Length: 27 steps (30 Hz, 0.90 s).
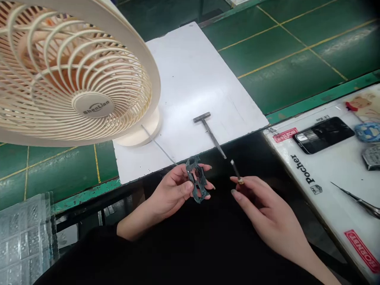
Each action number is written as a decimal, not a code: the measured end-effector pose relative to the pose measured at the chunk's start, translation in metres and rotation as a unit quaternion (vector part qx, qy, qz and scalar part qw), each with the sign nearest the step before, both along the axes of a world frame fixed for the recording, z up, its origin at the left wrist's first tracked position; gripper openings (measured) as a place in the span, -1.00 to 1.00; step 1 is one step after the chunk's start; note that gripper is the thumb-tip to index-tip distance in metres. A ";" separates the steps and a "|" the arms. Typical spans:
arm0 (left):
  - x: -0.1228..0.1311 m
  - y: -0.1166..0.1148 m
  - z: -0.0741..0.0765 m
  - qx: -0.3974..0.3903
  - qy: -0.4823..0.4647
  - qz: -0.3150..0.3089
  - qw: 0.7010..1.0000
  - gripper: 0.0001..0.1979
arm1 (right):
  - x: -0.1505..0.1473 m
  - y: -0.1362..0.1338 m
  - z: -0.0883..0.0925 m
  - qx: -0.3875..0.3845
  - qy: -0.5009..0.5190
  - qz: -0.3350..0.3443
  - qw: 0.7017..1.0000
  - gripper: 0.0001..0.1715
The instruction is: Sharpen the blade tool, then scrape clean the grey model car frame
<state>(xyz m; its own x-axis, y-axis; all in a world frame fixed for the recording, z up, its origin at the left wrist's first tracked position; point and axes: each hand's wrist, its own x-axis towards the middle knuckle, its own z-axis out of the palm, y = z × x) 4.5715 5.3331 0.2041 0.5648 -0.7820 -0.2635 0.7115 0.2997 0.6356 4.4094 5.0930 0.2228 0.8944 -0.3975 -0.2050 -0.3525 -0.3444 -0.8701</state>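
Observation:
My left hand (175, 190) grips a small dark grey metal part (196, 179) with cut-out holes, pinched between thumb and fingers and held upright over my dark lap. Just to its right, my right hand (261, 206) pinches a thin short tool (236, 171) with a brass-coloured collar and a pale tip pointing up and left. The tool tip is a little apart from the part. A T-shaped metal tool (209, 130) lies on the white sheet (192, 71) just above both hands.
A beige table fan (74, 75) stands at upper left on the green bench (285, 59). A thin rod (158, 145) lies by its base. At right, a white board (326, 178) carries a black phone (323, 134), tweezers (359, 202) and small items. A clear plastic tray (23, 233) sits at lower left.

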 end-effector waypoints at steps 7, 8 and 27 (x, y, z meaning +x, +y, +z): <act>-0.008 -0.004 -0.003 0.001 0.050 -0.035 0.998 -0.74 | -0.016 0.015 0.009 0.146 0.027 -0.013 0.989 -0.54; -0.008 -0.005 -0.004 0.000 0.056 -0.037 0.998 -0.74 | -0.018 0.015 0.007 0.166 0.031 -0.019 0.985 -0.55; -0.013 -0.016 -0.010 0.018 0.044 -0.090 0.995 -0.66 | -0.022 -0.001 0.007 -0.014 -0.111 0.065 0.992 -0.68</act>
